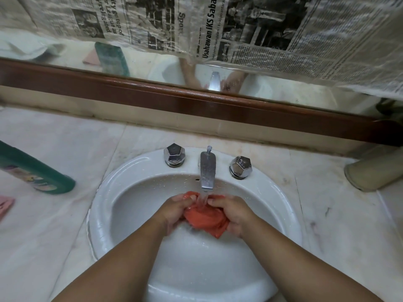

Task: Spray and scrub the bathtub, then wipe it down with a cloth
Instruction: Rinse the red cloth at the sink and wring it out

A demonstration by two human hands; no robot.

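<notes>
Here, the cloth [205,216]: orange-red, wet and bunched, held over the basin between both hands, right under the spout.
Left hand [174,211]: fingers curled round the cloth's left side, fingertips near the stream.
Right hand [233,212]: grips the cloth's right side, fingers folded over its top edge.
Water [202,198]: a stream runs from the spout onto the cloth between the two hands.
Spout [207,168]: chrome, at the back of the basin, between the left knob [174,154] and the right knob [240,167], both faceted chrome.
Basin [135,203]: white, oval, set into a pale marble counter [54,138]; droplets on its rear rim.
Green bottle [37,171]: on the counter, well left of the basin; a pink pad [5,204] lies near it at the picture's edge.
Mirror [152,64]: behind the counter, edged by a dark wooden frame [196,101]; newspaper [239,29] covers its upper part.
</notes>
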